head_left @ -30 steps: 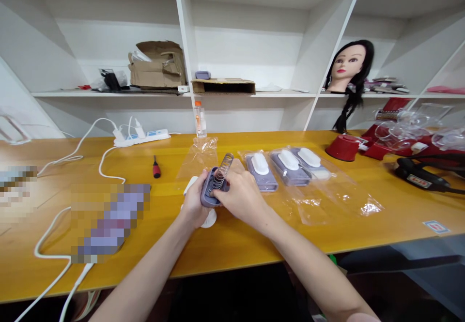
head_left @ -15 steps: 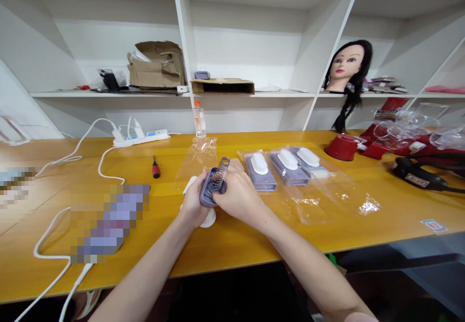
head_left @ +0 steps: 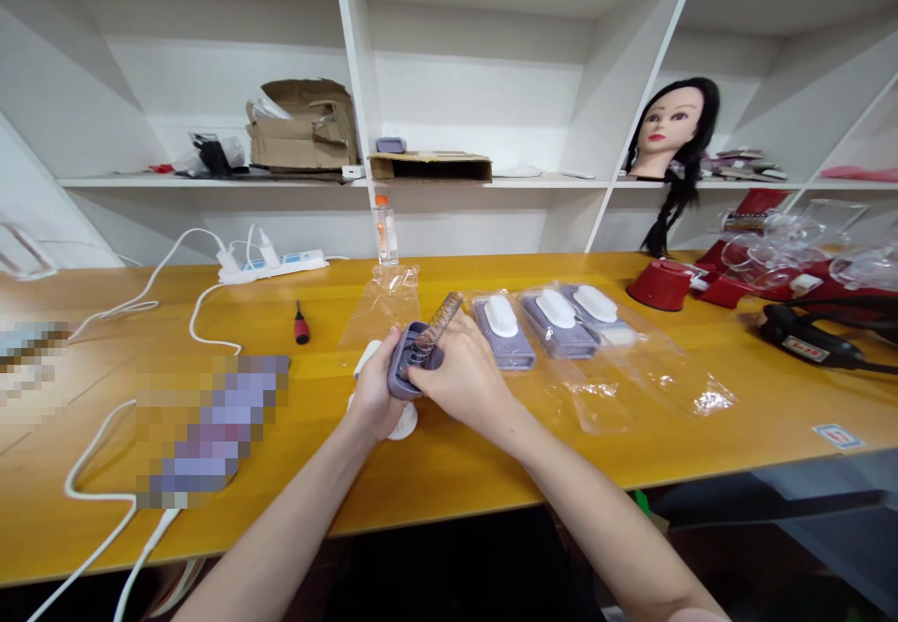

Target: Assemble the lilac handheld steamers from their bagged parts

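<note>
My left hand (head_left: 375, 399) is closed around a hollow purple plastic housing (head_left: 398, 379), its open end turned up toward me. Out of that opening leans a metal coil spring (head_left: 443, 319), tilted up and to the right. My right hand (head_left: 471, 377) is closed at the spring's lower part, with the thumb at the housing's rim and the other fingers curled behind. How the spring's lower end sits inside is hidden. White plastic parts (head_left: 402, 424) lie on the table under and behind my left hand, partly covered by it.
Three purple units with white oval tops (head_left: 500, 315) lie on clear plastic bags (head_left: 603, 407) to the right. A red-handled screwdriver (head_left: 301, 328), a blurred-out device with a cable (head_left: 84, 472) and a power strip (head_left: 281, 267) are left. Red bases (head_left: 659, 285) stand far right.
The spring has tipped further to the right and more of its length shows. My right hand has shifted slightly, its thumb now lower at the housing opening. The left hand stays nearly in place.
</note>
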A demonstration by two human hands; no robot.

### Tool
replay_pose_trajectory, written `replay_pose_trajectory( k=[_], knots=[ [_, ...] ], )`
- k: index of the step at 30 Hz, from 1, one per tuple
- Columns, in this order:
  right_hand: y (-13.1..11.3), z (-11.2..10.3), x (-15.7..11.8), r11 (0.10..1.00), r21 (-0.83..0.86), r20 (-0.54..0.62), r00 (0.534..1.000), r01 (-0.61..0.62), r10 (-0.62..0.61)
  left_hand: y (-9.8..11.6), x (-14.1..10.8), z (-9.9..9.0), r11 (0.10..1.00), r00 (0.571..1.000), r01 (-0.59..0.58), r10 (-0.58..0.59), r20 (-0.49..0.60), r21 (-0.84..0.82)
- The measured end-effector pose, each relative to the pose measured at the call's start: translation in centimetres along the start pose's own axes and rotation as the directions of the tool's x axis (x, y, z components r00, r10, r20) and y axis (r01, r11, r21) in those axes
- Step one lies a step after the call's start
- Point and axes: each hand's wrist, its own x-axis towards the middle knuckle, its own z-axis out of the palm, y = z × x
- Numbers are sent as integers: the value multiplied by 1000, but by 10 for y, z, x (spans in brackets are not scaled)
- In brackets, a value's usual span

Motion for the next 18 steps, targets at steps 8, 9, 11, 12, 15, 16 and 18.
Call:
replay_pose_trajectory(
  k=[8, 9, 11, 12, 15, 16, 18],
  knots=[
    [3, 1, 0, 996, 82, 9, 999, 34, -35, 3, -5, 1, 999, 1000, -8, 8, -11, 33],
    [4, 2, -1, 994, 90, -5, 998, 55, -55, 3, -5, 1, 1000, 1000, -14, 14, -13, 27],
    [7, 4, -2, 991, 104, -39, 996, 86, -82, 3, -5, 1, 999, 1000, -27, 28, -3, 17],
    [8, 5, -2, 990, 109, -48, 995, 94, -89, 3, -5, 1, 999, 1000, -31, 31, 5, 18],
    [9, 3, 0, 988, 117, -28, 995, 98, -96, 2, -3, -1, 998, 999, -23, 22, 34, 52],
    [8, 1, 1, 988, 120, -8, 995, 98, -97, 2, -3, -2, 998, 999, -21, 18, 44, 60],
    [8, -3, 4, 988, 128, 31, 995, 88, -93, 1, -1, -3, 998, 998, -17, 13, 64, 61]
  ],
)
